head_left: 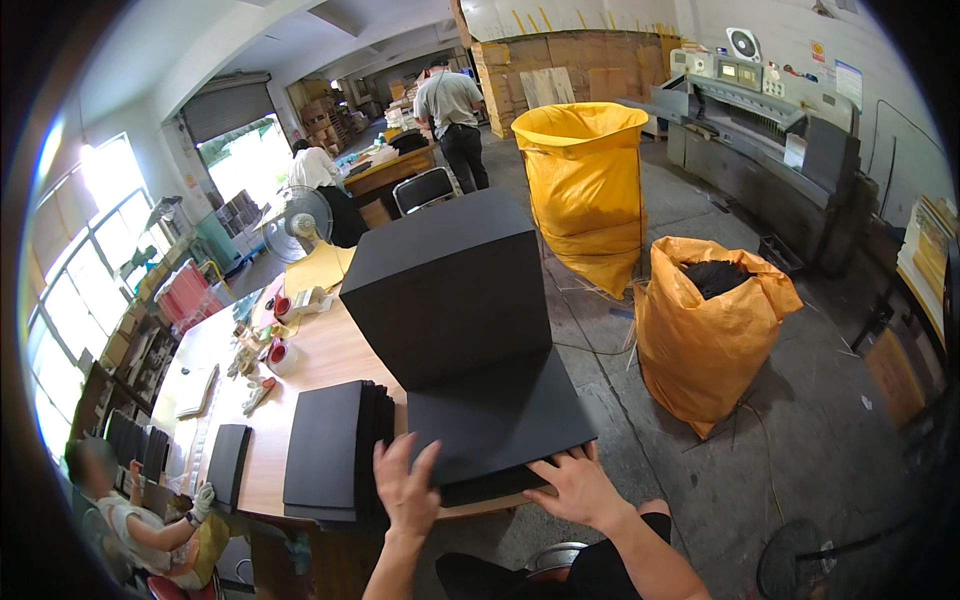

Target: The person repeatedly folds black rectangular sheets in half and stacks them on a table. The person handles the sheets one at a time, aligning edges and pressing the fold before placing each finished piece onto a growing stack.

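Note:
In front of me lies a stack of large black sheets (pixel 500 410), with a tall block of black sheets (pixel 450 300) rising at its far side. My right hand (pixel 585 490) is at the stack's near right edge, fingertips along the rim of the top sheet and thumb lower; it appears to grip that edge. My left hand (pixel 408 490) hovers by the stack's near left corner, fingers spread and nothing in them. Just left of it stands a smaller pile of black boards (pixel 325 445), its edges uneven on the right.
A wooden table (pixel 330 345) bears tape rolls (pixel 282 355) and a narrow black stack (pixel 230 465). A gloved co-worker (pixel 160 530) sits at left. Yellow (pixel 585 190) and orange (pixel 710 340) sacks stand on the floor at right, before a large grey machine (pixel 760 140). A fan (pixel 298 222) stands behind.

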Tool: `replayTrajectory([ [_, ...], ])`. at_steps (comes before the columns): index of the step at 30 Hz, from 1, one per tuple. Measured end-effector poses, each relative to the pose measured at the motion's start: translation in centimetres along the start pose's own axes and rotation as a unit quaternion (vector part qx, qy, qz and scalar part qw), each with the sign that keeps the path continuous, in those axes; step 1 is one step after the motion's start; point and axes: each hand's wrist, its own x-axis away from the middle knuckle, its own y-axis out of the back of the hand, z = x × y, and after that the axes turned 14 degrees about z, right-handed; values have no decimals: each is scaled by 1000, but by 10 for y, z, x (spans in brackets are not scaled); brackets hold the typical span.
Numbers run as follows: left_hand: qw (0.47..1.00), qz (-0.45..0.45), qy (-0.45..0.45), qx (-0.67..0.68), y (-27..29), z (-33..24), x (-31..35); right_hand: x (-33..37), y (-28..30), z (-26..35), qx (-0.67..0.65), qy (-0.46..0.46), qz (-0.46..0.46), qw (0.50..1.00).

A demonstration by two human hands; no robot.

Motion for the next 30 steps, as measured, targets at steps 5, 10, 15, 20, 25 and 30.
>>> replayTrajectory([
  [5, 997, -57, 8, 48, 2, -3, 39, 3, -29, -12, 62, 17, -104, 993],
  [10, 966, -86, 103, 221, 8, -59, 70, 2, -54, -30, 52, 17, -112, 992],
  [15, 418, -76, 384, 819, -30, -56, 80, 4, -52, -33, 64, 20, -96, 993],
  [20, 491, 14, 346, 800, 9, -53, 64, -1, -43, -24, 86, 18, -73, 994],
  [25, 560, -100, 348, 745, 44, 48, 140, -7, -27, -6, 112, 23, -117, 987],
  [30, 568, -253, 266, 737, 52, 114, 147, -7, -29, -4, 95, 26, -125, 987],
])
